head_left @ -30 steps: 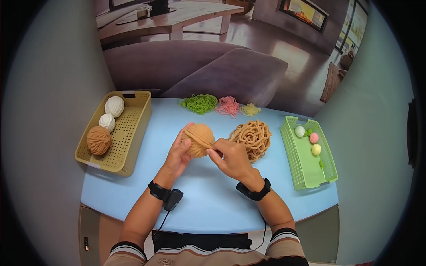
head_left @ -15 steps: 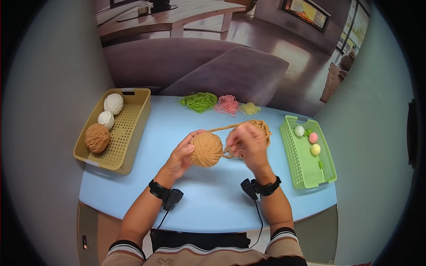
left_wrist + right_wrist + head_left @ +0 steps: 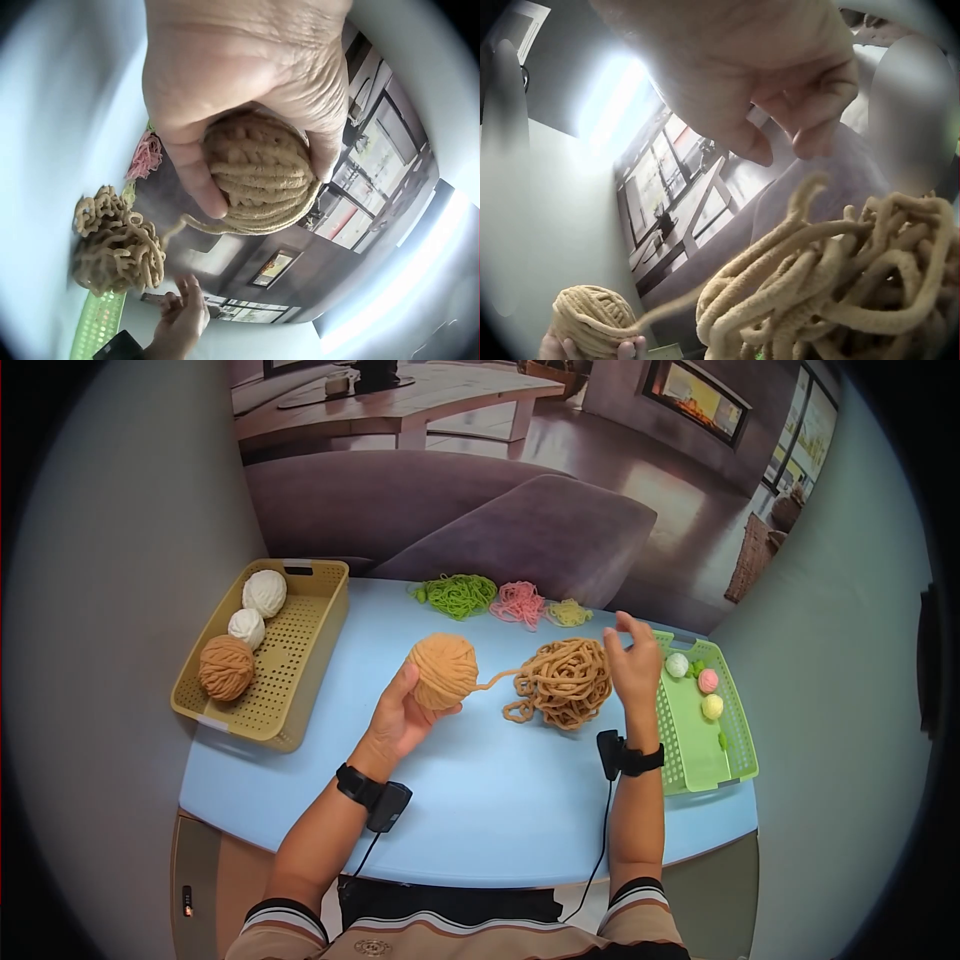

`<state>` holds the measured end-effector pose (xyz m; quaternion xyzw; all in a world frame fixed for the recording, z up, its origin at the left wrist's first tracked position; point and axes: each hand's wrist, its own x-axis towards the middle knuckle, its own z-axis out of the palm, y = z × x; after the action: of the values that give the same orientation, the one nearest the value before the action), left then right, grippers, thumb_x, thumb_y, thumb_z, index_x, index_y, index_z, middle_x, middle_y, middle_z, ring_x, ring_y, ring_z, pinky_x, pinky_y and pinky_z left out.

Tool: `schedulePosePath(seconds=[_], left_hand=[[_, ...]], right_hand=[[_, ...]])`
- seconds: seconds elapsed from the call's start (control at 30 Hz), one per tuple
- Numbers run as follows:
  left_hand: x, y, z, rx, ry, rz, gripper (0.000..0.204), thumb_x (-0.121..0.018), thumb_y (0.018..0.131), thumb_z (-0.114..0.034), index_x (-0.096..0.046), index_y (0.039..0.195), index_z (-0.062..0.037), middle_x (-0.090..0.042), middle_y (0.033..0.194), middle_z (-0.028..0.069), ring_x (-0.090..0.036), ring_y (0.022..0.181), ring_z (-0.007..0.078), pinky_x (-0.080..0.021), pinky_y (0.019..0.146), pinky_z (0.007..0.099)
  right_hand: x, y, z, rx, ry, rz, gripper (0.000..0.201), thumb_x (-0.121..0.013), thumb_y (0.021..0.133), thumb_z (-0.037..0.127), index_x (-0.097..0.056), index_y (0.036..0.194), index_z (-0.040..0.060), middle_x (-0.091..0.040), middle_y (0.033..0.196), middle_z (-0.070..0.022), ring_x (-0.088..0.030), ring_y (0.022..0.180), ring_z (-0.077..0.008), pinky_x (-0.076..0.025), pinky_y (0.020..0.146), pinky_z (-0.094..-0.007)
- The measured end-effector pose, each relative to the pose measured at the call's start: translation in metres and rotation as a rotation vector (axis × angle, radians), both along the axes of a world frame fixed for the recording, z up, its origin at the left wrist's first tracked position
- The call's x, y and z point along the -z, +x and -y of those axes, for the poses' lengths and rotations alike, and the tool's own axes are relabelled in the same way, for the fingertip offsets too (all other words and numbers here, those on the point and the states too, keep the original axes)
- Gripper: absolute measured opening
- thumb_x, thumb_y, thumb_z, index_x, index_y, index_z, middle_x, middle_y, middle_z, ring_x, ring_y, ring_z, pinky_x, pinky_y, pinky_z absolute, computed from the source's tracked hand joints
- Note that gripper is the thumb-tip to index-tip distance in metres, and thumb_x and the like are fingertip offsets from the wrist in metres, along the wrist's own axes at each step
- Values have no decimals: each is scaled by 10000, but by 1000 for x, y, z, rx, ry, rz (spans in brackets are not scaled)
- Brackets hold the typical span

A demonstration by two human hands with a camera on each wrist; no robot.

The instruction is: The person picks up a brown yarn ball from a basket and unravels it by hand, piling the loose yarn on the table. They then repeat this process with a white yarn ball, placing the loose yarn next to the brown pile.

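Observation:
A tan ball of yarn [image 3: 443, 671] sits in my left hand [image 3: 400, 720], which grips it with thumb and fingers around its sides, seen in the left wrist view. From the ball, a single strand [image 3: 497, 679] runs right to a loose heap of thick tan yarn [image 3: 563, 682] on the table. My right hand [image 3: 634, 665] is raised just right of that heap, its fingers loosely bent and apart from the yarn. In the right wrist view, loops of the heap stand below the fingertips [image 3: 810, 142], with nothing between them.
A tan basket [image 3: 320, 650] at the left holds two white yarn balls [image 3: 264, 593] and a brown one [image 3: 227, 667]. Green [image 3: 458, 596], pink [image 3: 519, 603] and yellow [image 3: 569, 612] tangles lie at the back. A green basket [image 3: 745, 745] with small balls stands right, partly behind the right arm.
My right hand has left the tan ball, passed over the heap and moved to its right, empty. My left hand keeps the ball, turned and shifted slightly. The strand now hangs between ball and heap.

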<state>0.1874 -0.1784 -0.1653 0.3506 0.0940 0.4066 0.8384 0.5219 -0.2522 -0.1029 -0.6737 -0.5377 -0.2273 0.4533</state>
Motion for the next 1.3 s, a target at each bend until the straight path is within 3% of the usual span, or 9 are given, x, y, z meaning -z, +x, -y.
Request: schedulePosePath(seconds=[0.17, 0.43, 0.53, 0.7, 0.83, 0.93, 1.07, 1.17, 1.3], left_hand=[[-7, 1, 3, -37, 34, -14, 817, -720, 887, -460, -335, 1522, -117, -532, 1411, 128, -598, 1247, 262, -591, 944, 421], [-9, 5, 7, -86, 117, -148, 802, -699, 894, -368, -303, 1540, -105, -524, 1408, 120, -570, 1276, 243, -553, 990, 391], [-8, 3, 4, -16, 134, -169, 798, -690, 888, -374, -312, 1531, -90, -536, 1390, 126, -594, 1237, 232, -578, 933, 387], [-6, 2, 5, 51, 142, -168, 800, -688, 869, -403, -338, 1509, -76, -556, 1358, 124, -636, 1156, 220, -612, 814, 371], [-8, 2, 5, 33, 109, -100, 766, -689, 869, -419, -380, 1479, -74, -587, 1326, 121, -656, 1120, 222, -622, 799, 374], [-1, 1, -1, 23, 38, -13, 718, -683, 886, -433, -418, 1453, -81, -613, 1305, 123, -665, 1120, 227, -629, 821, 388], [1, -1, -6, -72, 10, -51, 765, -653, 908, -492, -392, 1474, -49, -553, 1404, 173, -615, 1241, 309, -644, 820, 376], [1, 1, -6, -78, 29, -53, 754, -648, 918, -491, -391, 1472, -48, -554, 1403, 172, -614, 1244, 313, -646, 832, 373], [-4, 4, 0, -93, 70, -63, 755, -655, 922, -484, -381, 1478, -52, -555, 1399, 171, -620, 1231, 305, -639, 852, 379]], right_hand=[[-11, -104, 9, -568, -441, -249, 358, -739, 897, 335, -721, 1109, 47, -712, 1035, -134, -681, 728, -265, -538, 688, -361], [-1, -159, 21, -726, -668, -67, 269, -641, 969, 284, -720, 855, 54, -736, 885, -83, -662, 627, -218, -523, 573, -366], [-17, -158, 28, -977, -647, -569, 298, -578, 1002, 238, -680, 814, 30, -726, 868, -65, -638, 601, -144, -509, 540, -309], [-30, -117, 24, -1095, -105, -1071, 283, -515, 1033, 224, -613, 851, 30, -705, 888, -107, -620, 620, -103, -478, 481, -218], [-44, -62, 23, -901, 326, -1193, 262, -522, 1030, 239, -561, 832, 73, -687, 875, -106, -600, 600, -104, -465, 477, -211], [-43, -16, 25, -658, 223, -1048, 294, -560, 1013, 288, -633, 878, 37, -696, 892, -91, -619, 612, -105, -463, 500, -228], [-23, 16, 16, 2, -241, -365, 349, -675, 930, 309, -722, 1057, -13, -716, 948, -143, -687, 772, -255, -527, 687, -347], [-20, -19, 11, -174, -145, -206, 352, -699, 911, 301, -714, 1073, -11, -709, 976, -172, -685, 843, -307, -530, 768, -379], [-25, -114, 18, -559, -544, -327, 392, -722, 896, 358, -724, 1092, 18, -711, 1002, -163, -697, 868, -313, -538, 768, -393]])
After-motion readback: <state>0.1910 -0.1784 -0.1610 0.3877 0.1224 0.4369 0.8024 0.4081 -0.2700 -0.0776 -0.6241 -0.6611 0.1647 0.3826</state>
